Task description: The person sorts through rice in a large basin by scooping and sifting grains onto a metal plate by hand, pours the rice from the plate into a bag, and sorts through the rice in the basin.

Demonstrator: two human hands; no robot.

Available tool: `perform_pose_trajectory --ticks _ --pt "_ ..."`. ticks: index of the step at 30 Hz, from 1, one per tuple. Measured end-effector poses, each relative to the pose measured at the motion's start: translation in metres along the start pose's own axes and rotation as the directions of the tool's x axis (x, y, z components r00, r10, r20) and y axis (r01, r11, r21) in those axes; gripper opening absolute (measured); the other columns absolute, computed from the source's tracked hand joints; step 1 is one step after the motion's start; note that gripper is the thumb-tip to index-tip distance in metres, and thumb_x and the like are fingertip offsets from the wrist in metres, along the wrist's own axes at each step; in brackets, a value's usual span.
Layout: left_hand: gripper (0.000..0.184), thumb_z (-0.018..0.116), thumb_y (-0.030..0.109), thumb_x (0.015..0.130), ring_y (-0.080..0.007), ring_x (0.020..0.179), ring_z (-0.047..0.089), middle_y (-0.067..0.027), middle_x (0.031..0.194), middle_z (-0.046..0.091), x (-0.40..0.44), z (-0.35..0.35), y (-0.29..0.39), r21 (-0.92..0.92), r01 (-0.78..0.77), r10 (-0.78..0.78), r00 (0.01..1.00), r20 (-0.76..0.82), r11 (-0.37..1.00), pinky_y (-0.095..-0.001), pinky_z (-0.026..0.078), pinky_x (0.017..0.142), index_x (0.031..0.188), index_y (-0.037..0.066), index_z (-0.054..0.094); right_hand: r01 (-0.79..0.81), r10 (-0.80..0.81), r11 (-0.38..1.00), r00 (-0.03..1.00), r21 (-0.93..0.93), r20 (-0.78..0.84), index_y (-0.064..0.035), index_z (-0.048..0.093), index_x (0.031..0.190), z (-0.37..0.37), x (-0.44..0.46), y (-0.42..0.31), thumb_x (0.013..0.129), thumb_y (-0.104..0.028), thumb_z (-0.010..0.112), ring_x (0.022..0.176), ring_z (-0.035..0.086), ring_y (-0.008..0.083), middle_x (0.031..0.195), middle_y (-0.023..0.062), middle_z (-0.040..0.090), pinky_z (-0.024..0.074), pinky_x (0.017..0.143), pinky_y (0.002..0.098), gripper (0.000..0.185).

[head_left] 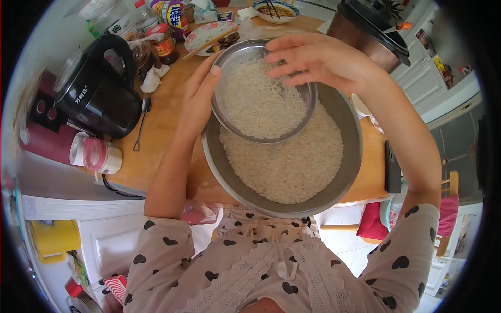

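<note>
My left hand (200, 96) grips the left rim of a small round metal bowl (245, 136), thumb laid along the edge. White rice (258, 101) covers the bottom of this bowl, which is over the far-left part of a large metal basin (353, 161). More rice (287, 169) lies spread across the basin. Over the small bowl's far-right side is my right hand (318, 60), its fingers stretched and apart, holding nothing. Whether those fingertips touch the rice or the rim I cannot tell.
A black kettle (102, 88) and a small shovel-shaped tool (141, 125) are at left on the wooden table (172, 112). A floral plate (203, 34) and a bowl with chopsticks (279, 18) sit behind. A large cooker (365, 34) stands back right; a dark phone-like object (392, 169) lies right.
</note>
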State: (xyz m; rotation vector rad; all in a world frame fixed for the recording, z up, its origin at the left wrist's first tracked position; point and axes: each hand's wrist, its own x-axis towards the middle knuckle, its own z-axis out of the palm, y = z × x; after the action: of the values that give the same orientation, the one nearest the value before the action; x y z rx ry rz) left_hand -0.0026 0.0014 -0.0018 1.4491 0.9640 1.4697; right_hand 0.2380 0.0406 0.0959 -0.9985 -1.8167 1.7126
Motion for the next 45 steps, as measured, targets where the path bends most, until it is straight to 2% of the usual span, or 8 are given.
perform_pose_trajectory --ticks 11,15,18,21,27,39,42,45 --pt "0.048 0.049 0.031 0.097 -0.0186 0.119 0.05 -0.012 0.127 0.056 -0.001 0.002 0.002 0.01 -0.013 0.013 1.0 0.007 1.0 -0.0296 0.036 0.101 0.133 -0.001 0.049 -0.176 0.283 0.912 0.923 -0.37 0.26 -0.0028 0.063 0.113 -0.031 -0.065 0.006 0.087 -0.021 0.062 0.094 0.063 0.0171 0.106 0.0078 0.065 0.0507 0.08 0.0288 0.032" --pt "0.048 0.049 0.031 0.097 -0.018 0.118 0.051 -0.0114 0.127 0.056 0.001 0.001 -0.003 -0.021 -0.028 0.029 1.0 0.008 0.999 -0.0291 0.036 0.101 0.133 -0.001 0.049 -0.046 0.373 0.682 0.88 -0.73 0.294 -0.0028 0.058 0.12 -0.003 -0.074 0.021 0.086 -0.014 0.062 0.105 0.06 0.0214 0.121 0.0121 0.058 0.0517 0.081 0.0321 0.036" --pt "0.048 0.049 0.031 0.097 -0.0174 0.117 0.051 -0.0108 0.127 0.057 0.0 0.002 -0.004 -0.028 -0.022 0.022 1.0 -0.006 0.999 -0.0284 0.037 0.101 0.133 0.0 0.05 0.18 0.095 0.493 0.962 -0.852 0.258 -0.0037 0.05 0.129 0.016 -0.081 0.046 0.086 -0.018 0.061 0.106 0.059 0.0319 0.13 0.0153 0.05 0.0503 0.085 0.0415 0.046" --pt "0.047 0.049 0.03 0.098 -0.0167 0.117 0.051 -0.0103 0.126 0.057 -0.001 0.003 -0.004 -0.051 -0.017 0.017 1.0 0.0 0.999 -0.0278 0.037 0.1 0.133 0.0 0.05 0.047 0.139 0.34 0.985 -0.939 0.1 -0.0053 0.045 0.135 0.034 -0.08 0.051 0.087 -0.021 0.061 0.108 0.057 0.0377 0.139 0.0175 0.039 0.0484 0.09 0.0463 0.053" --pt "0.046 0.049 0.029 0.098 -0.0162 0.116 0.052 -0.01 0.125 0.057 0.001 0.0 -0.008 -0.066 -0.045 0.046 0.999 0.014 0.997 -0.0275 0.038 0.099 0.134 0.0 0.05 -0.008 0.276 0.416 0.954 -0.909 0.118 -0.0065 0.047 0.129 0.066 -0.061 0.069 0.088 -0.036 0.06 0.11 0.055 0.0386 0.126 0.0202 0.049 0.0461 0.092 0.0459 0.052" --pt "0.047 0.049 0.03 0.098 -0.0162 0.117 0.051 -0.0105 0.126 0.057 0.0 0.0 -0.007 -0.02 -0.054 0.053 0.998 -0.013 0.998 -0.0271 0.037 0.1 0.133 -0.001 0.05 0.183 0.081 0.862 0.87 -0.473 0.486 -0.0045 0.059 0.106 0.069 -0.075 0.101 0.084 -0.022 0.06 0.075 0.061 0.0271 0.088 0.0159 0.06 0.0479 0.066 0.0394 0.028" --pt "0.048 0.049 0.031 0.098 -0.0165 0.117 0.051 -0.0107 0.127 0.056 0.001 0.0 -0.008 -0.013 -0.055 0.055 0.998 -0.003 0.998 -0.0271 0.037 0.101 0.134 -0.001 0.05 -0.593 0.555 0.801 0.68 -0.086 0.48 -0.0046 0.059 0.103 0.056 -0.07 0.084 0.081 -0.02 0.061 0.068 0.056 0.0143 0.075 0.0057 0.057 0.0435 0.057 0.0285 0.027" --pt "0.048 0.049 0.031 0.098 -0.0171 0.118 0.051 -0.0112 0.127 0.056 0.001 0.0 -0.005 -0.01 -0.029 0.029 1.0 -0.003 1.0 -0.0275 0.036 0.101 0.134 0.0 0.05 -0.603 0.503 0.797 0.674 0.01 0.542 -0.0038 0.059 0.101 0.047 -0.07 0.071 0.08 -0.019 0.061 0.065 0.052 0.0076 0.073 -0.0001 0.054 0.0386 0.053 0.0218 0.026"
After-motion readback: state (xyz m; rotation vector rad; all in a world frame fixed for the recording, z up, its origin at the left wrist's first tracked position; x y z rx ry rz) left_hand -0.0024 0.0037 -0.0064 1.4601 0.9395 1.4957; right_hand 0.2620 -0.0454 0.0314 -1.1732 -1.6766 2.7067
